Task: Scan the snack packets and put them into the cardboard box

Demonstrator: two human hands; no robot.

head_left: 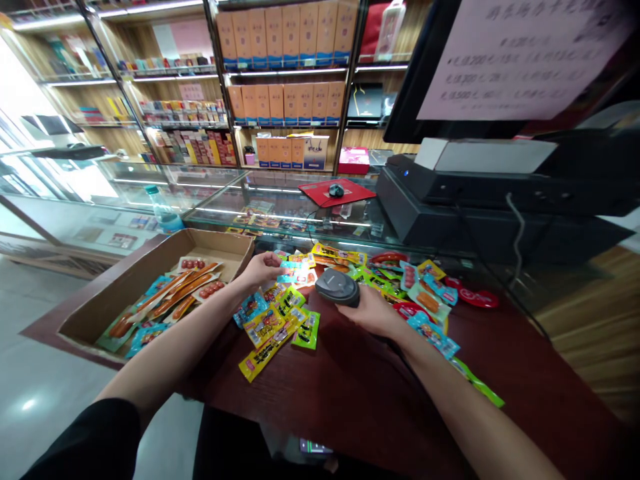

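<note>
My right hand [373, 312] is wrapped round a dark handheld scanner [337, 287], its head turned to the left. A bright light falls on a small blue-and-white snack packet [296, 272], which my left hand [263, 268] pinches at its left edge. Below that packet lie several yellow packets [265, 325] and a green packet [307, 331] on the dark red table [340, 393]. More snack packets, among them a light blue one [433, 333], are spread behind and to the right of the scanner.
An open cardboard box [95, 303] with sausage packets stands at the left. Behind the table is a glass counter with a mouse [336, 191] on a red mat [357, 189] and a bottle [163, 212]. A monitor [430, 73] and black equipment [450, 200] fill the right.
</note>
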